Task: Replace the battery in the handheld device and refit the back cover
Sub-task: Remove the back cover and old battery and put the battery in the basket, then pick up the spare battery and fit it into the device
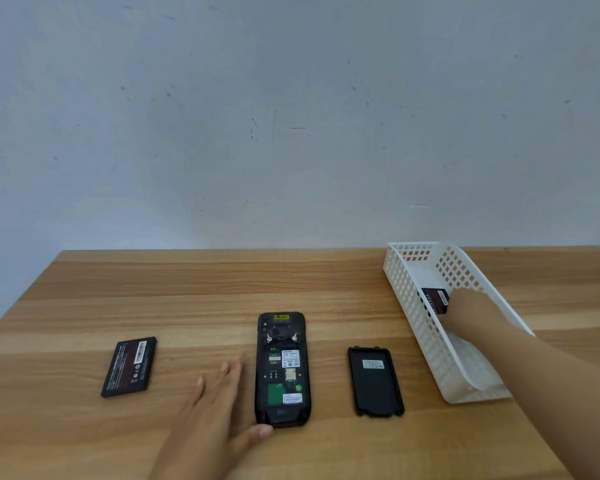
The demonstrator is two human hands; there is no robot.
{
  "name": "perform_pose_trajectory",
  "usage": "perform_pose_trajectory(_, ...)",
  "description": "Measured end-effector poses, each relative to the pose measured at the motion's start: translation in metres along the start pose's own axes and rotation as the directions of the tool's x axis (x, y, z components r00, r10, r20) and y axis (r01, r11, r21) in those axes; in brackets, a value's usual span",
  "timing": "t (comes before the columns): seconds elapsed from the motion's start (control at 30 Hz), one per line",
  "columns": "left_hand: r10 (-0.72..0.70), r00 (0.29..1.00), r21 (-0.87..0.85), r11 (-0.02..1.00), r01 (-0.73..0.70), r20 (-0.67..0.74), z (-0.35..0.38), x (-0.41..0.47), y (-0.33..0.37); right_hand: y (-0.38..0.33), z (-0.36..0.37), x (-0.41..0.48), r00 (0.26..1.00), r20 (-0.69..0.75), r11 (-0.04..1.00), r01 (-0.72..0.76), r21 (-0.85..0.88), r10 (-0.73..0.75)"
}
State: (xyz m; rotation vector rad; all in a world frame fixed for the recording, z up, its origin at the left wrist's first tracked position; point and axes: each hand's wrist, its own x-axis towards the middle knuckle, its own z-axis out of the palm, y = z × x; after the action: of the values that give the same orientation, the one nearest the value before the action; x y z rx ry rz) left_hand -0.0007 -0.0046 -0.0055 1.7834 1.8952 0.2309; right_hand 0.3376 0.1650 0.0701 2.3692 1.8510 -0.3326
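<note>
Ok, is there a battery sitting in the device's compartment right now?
No, the device lies open with its bare compartment showing circuit board and labels, while one battery lies on the table to its left.

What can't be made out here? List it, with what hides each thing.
Head view only:
- Right hand: fingers hidden behind the battery in the basket; grip cannot be told.
- That battery: partly hidden by the hand and the basket wall.
- Labels on the device, back cover and loose battery: too small to read.
- Left hand: wrist cut off by the bottom edge.
</note>
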Motion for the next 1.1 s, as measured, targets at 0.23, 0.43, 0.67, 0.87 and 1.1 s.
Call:
perform_pose_trajectory(0.23,0.004,1.000,0.009,1.000,-0.004,-0.015,0.000,-0.001,0.002,0.000,0.002,0.002,1.000,-0.005,1.000,-0.017,0.011,0.017)
perform_pose_trajectory(0.43,0.010,0.999,0.009,1.000,-0.010,-0.033,-0.004,-0.005,0.006,-0.008,-0.026,-0.009,0.998,-0.042,0.999,0.054,0.002,-0.054)
perform_pose_trajectory(0.67,0.015,0.999,0.053,0.999,-0.013,-0.047,-0.016,-0.016,0.024,-0.056,-0.047,-0.118,0.837,-0.450,0.830,0.470,0.302,-0.310)
perform_pose_trajectory(0.87,0.061,0.994,0.105,0.993,-0.051,-0.093,-0.005,-0.017,0.017,-0.081,0.049,-0.147,0.920,-0.028,0.909,0.390,0.148,-0.390)
perform_pose_trajectory(1.1,0.054,0.996,0.161,0.986,-0.041,-0.074,-0.004,-0.019,0.016,-0.080,0.078,-0.138,0.954,0.078,0.954,0.282,0.101,-0.290)
